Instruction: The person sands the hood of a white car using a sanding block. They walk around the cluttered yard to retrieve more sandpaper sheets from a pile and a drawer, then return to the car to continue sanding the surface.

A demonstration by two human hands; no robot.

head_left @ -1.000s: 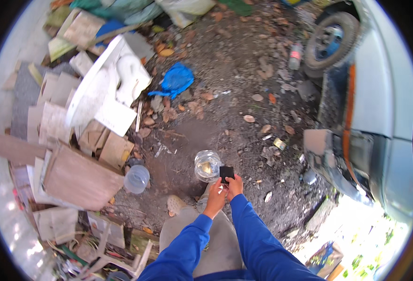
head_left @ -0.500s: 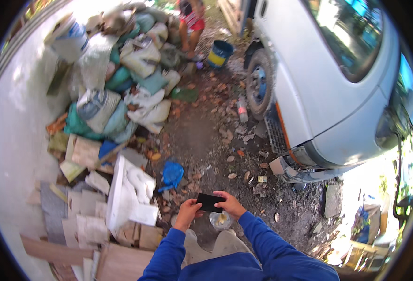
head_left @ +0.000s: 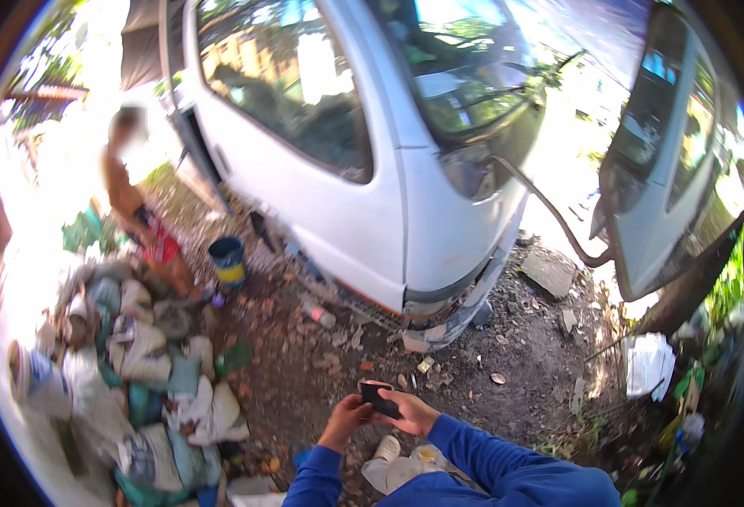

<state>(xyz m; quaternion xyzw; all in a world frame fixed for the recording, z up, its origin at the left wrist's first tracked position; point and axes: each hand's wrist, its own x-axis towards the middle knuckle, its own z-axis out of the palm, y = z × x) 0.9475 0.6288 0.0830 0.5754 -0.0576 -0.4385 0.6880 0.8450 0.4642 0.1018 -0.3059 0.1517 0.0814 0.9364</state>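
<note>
Your left hand [head_left: 344, 421] and right hand [head_left: 417, 412] have fingers [head_left: 358, 409] pinching a black phone-like slab [head_left: 379, 399]; slackening could drop it onto the dirt ground [head_left: 304, 406].

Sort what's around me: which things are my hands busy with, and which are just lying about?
In hand:
- flat black object, perhaps a phone, in the grip of left hand and right hand

Lying about:
- bottle near the truck
- heaped sacks
- flat slab
</note>
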